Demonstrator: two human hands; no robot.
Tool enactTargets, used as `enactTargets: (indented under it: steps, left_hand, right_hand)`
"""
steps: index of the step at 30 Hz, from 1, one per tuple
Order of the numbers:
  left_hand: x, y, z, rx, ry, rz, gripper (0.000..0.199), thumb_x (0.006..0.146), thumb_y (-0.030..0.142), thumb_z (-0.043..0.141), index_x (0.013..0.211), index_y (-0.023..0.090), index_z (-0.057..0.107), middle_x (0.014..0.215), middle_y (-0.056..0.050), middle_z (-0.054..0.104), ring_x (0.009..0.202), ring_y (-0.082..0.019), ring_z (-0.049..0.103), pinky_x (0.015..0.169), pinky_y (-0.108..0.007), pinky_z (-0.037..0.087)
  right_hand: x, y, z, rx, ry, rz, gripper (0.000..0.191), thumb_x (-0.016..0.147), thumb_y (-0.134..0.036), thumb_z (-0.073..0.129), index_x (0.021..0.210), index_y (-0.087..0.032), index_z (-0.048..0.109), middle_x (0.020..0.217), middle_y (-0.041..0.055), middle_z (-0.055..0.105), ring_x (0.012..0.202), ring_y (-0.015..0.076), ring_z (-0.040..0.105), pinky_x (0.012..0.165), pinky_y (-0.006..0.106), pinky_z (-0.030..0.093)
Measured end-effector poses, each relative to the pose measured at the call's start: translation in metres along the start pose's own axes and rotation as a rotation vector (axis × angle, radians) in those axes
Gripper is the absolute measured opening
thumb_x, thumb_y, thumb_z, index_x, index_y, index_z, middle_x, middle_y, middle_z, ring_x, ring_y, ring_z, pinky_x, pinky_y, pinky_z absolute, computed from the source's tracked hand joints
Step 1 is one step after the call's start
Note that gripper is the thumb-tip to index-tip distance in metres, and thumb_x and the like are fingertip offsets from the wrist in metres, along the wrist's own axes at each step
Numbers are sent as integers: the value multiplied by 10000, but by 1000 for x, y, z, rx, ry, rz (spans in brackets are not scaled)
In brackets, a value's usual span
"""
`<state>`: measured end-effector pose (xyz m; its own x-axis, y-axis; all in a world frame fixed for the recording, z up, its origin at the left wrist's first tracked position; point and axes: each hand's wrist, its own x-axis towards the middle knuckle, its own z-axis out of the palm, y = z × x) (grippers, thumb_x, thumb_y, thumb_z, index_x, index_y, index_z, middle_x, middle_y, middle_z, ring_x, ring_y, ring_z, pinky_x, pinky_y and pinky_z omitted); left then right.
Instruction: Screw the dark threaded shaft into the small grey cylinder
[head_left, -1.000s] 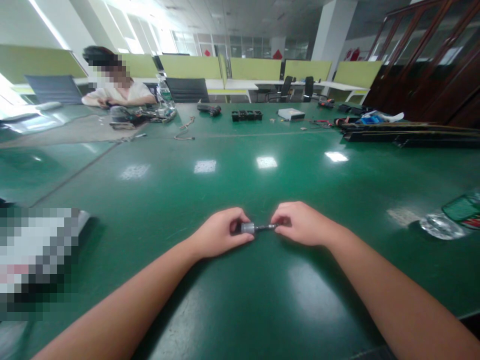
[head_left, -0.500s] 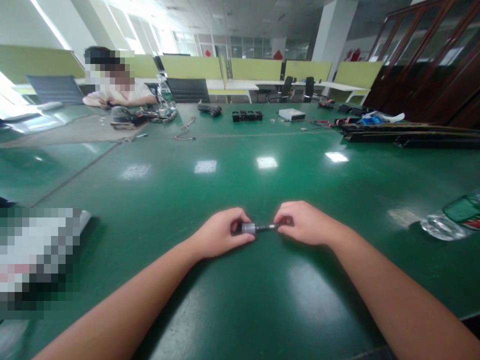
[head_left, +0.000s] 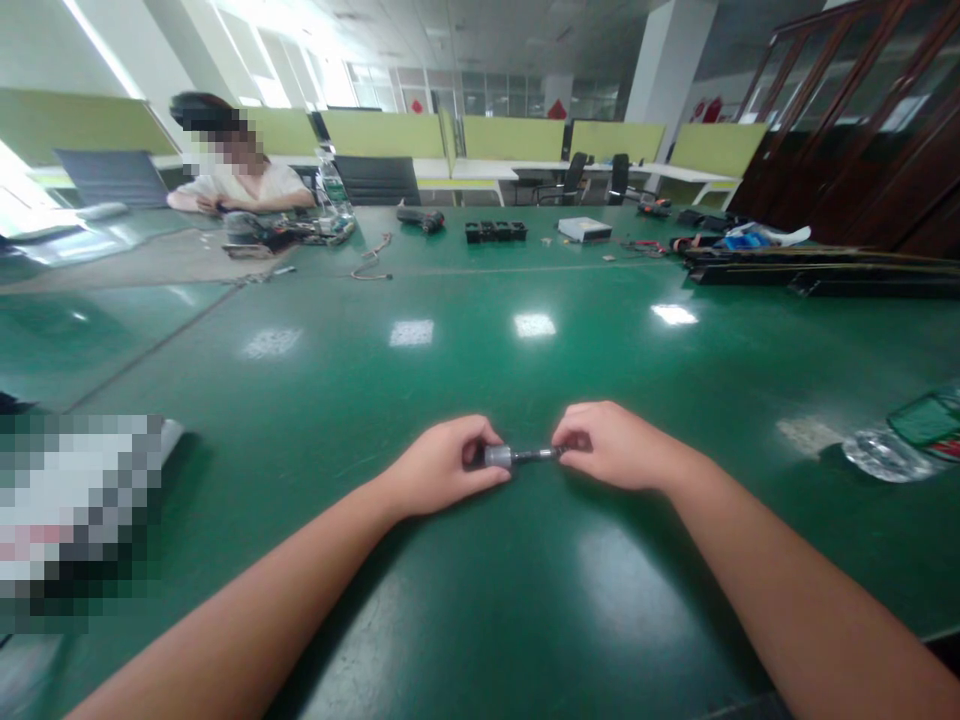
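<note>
Low over the green table, my left hand (head_left: 442,468) pinches a small grey metal cylinder (head_left: 497,457) between thumb and fingers. From the cylinder's right end a thin dark shaft (head_left: 531,456) runs level toward my right hand (head_left: 611,447). The right thumb and fingertips are closed on the shaft's far end, which they partly cover. The exact kind of this cylinder with a shaft is too small to make out.
A plastic bottle (head_left: 926,430) lies at the right edge, and a blurred-out pale package (head_left: 75,500) at the left. Across the table (head_left: 480,340) are a black slotted part (head_left: 496,232), a white box (head_left: 584,230) and long dark bars (head_left: 825,270). A person (head_left: 240,185) sits far left.
My right hand has shifted very slightly to the right along the shaft's line. My left hand and the cylinder look almost unmoved.
</note>
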<state>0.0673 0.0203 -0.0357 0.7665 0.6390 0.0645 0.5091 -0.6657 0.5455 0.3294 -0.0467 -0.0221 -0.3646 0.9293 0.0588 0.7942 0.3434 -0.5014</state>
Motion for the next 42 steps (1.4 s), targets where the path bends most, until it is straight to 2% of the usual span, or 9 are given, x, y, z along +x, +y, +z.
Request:
enactTargets:
  steps: [4,6,10,12,18,23,42]
  left_hand:
    - [0,0,1,-5,3,-9,290,816,453,693,957,202,658,733,20,561,647,-144,506,588,-240,363]
    - [0,0,1,-7,3,-11,290,814,448,696,959,199,657,732,20,559,649,-144,504,588,-238,363]
    - [0,-1,1,-14,3,-7,289,817,437,694,964,193,647,742,18,565,662,-144,509,597,-235,367]
    - [0,-1,1,-14,-4,-6,294,824,448,687,968,194,646,737,20,563,659,-144,511,597,-236,366]
    - [1,-2,2,-2,-1,-7,290,822,451,687,952,195,643,735,21,556,653,-143,505,588,-237,356]
    - [0,-2,2,-6,-3,-7,267,827,426,682,956,196,640,740,20,564,658,-142,510,592,-233,357]
    - [2,1,1,0,5,-12,287,819,440,682,962,194,648,739,19,571,655,-141,516,591,-236,363]
  right_hand:
    - [4,-4,9,42,42,-36,108,807,-160,684,894,-190,740,846,27,681,746,139,597,684,262,449]
    - [6,-6,17,132,75,-64,124,817,-168,682,926,-187,738,894,35,700,795,147,623,728,271,474]
    - [10,-7,29,365,92,-77,424,768,-106,691,1180,-200,665,1013,30,731,890,146,668,853,290,514]
    - [10,-5,32,394,99,-72,480,752,-91,691,1217,-201,644,1031,30,734,910,148,673,880,299,517]
    - [11,-4,31,226,138,-124,300,751,-126,716,1047,-173,716,985,53,720,869,167,640,810,300,508]
    - [14,-8,32,148,131,-143,259,769,-163,726,1028,-174,722,973,56,713,891,181,620,812,310,482]
    - [17,-12,36,125,113,-147,129,839,-184,675,955,-179,733,891,46,696,848,169,601,769,286,445]
